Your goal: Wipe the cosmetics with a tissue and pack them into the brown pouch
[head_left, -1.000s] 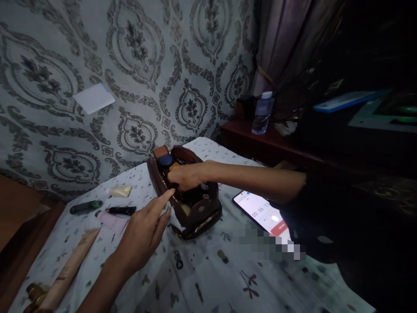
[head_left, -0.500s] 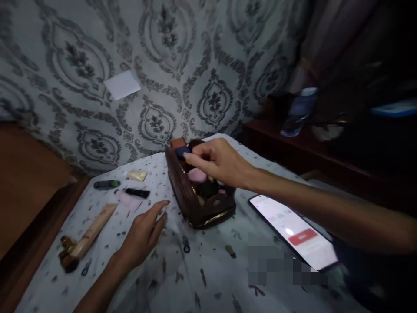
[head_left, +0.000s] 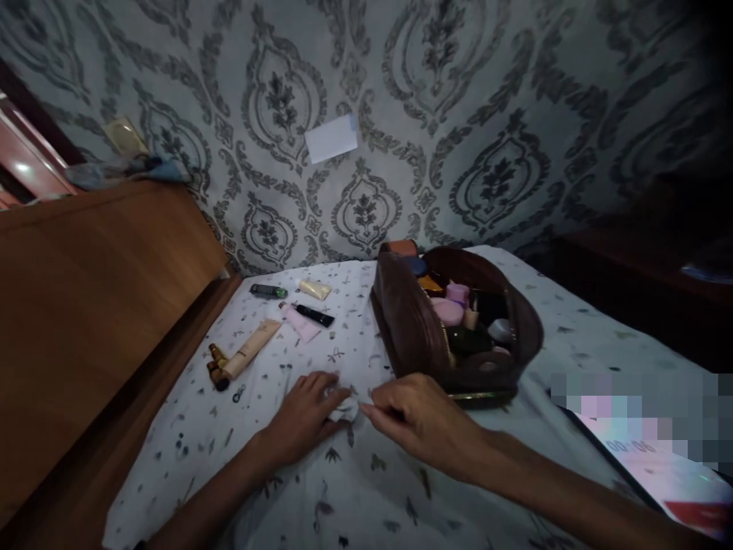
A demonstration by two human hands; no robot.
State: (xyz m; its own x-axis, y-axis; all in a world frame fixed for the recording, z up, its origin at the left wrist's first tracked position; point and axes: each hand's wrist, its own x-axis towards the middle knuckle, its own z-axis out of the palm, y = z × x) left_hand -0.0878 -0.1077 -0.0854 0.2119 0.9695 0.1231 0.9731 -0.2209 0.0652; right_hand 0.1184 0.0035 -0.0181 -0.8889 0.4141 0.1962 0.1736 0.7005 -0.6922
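My left hand (head_left: 309,412) rests low over the patterned sheet, its thumb and fingers curled round a small white crumpled piece (head_left: 345,407) that looks like tissue or cloth. Close on its right, my right hand (head_left: 421,420) is closed in a pinch, fingertips at the edge of that white piece; whether anything is in the pinch I cannot make out. Just behind my right hand stands an unzipped brown makeup bag (head_left: 401,321). Inside it are a pink rounded item (head_left: 447,312), a purple-capped item (head_left: 457,293), a dark oval item (head_left: 466,338) and several others.
On the sheet at left lie a beige tube (head_left: 252,350), gold-brown small bottles (head_left: 216,367), a pink tube (head_left: 301,325), a black tube (head_left: 314,315), a cream tube (head_left: 314,289) and a dark green-marked stick (head_left: 268,291). A lit phone (head_left: 647,466) lies at right. A wooden board (head_left: 114,290) borders the left.
My right hand has left the inside of the makeup bag and come down beside my left hand. The view has turned left, so the bag and phone appear farther right.
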